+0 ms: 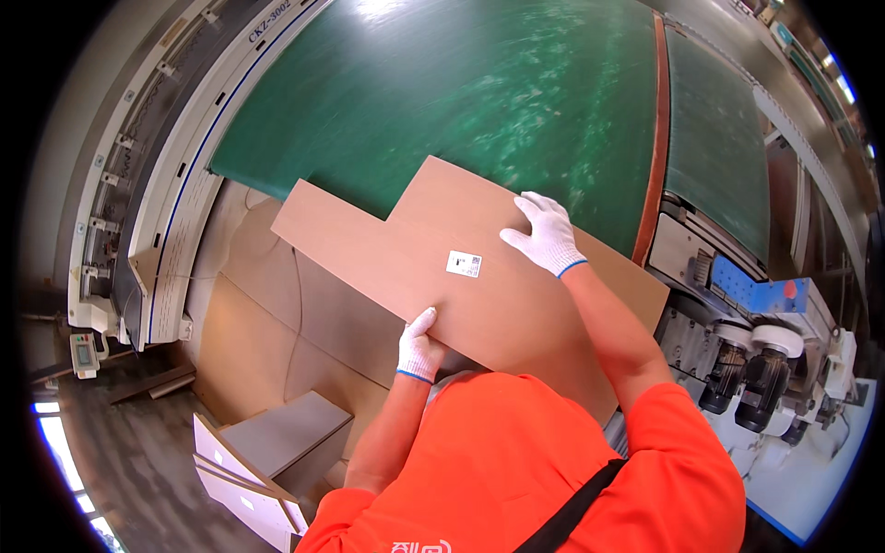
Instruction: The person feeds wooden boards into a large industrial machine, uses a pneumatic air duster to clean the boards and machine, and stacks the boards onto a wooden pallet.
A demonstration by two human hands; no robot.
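Brown board (516, 286) over green belt's (415, 111) near edge; left hand (421, 350) pinches board's near side; right hand (546, 235) at far edge, grip can't tell; slipping left pinch could tip it.

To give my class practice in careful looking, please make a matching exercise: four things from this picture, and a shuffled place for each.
Things
1. White rectangular label
2. White-gloved left hand
3. Wide green flat belt
4. White-gloved right hand

Places
A. Stretching beyond the flat brown notched panel
B. At the panel's far edge
C. Flat on the panel's face
D. At the panel's near edge

Pairs: 1-C, 2-D, 3-A, 4-B
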